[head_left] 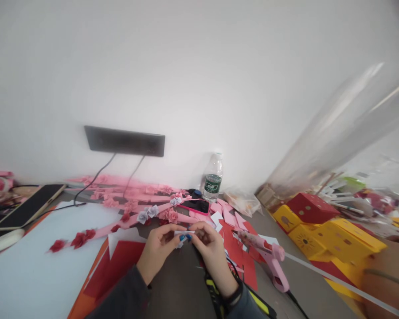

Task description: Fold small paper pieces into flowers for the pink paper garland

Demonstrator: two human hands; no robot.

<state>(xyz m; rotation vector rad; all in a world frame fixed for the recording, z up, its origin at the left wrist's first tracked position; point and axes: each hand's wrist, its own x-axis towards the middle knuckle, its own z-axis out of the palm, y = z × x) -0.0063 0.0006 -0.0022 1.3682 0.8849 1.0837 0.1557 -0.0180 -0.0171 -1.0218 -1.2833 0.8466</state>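
Observation:
My left hand (159, 249) and my right hand (211, 247) meet at the middle of the table. Pinched between thumbs and fingertips of both is a small piece of white paper (183, 232), mostly covered by the fingers. Just beyond them lie pink paper-wrapped stems bearing pale lilac paper flowers (147, 215) and red paper flowers (83, 238). Sheets of red paper (129, 261) lie left of my left arm. To the right of my hands are red and white paper scraps (234, 241) and a pink hot glue gun (267, 254) with its cord.
A water bottle (213, 179) stands against the wall. At left are a phone (31, 206), a white mouse (5, 241) and large pale sheets (46, 261). Yellow boxes (335, 239) stand at right, near another person's arm (390, 277). A pale strip (339, 283) crosses there.

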